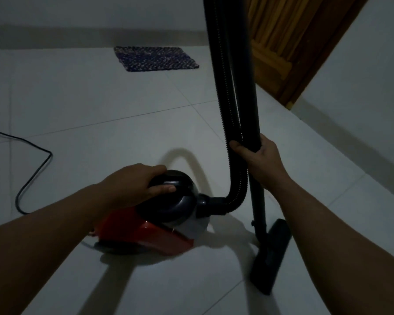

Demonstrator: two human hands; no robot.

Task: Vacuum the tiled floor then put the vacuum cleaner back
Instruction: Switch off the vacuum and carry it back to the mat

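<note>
Gripping red-black vacuum cleaner handle: left hand | right hand clasping upright wand

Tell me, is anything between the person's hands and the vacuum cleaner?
Nothing is: both hands are already on it. The left hand grips the handle on top of the vacuum cleaner, and the right hand is wrapped around the hose and wand together. The power cord lies apart, off to the left on the tiled floor.

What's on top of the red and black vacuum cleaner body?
The left hand rests on the red and black vacuum cleaner body, fingers curled over its dark domed top. Whatever handle or switch lies beneath the palm is covered.
</note>
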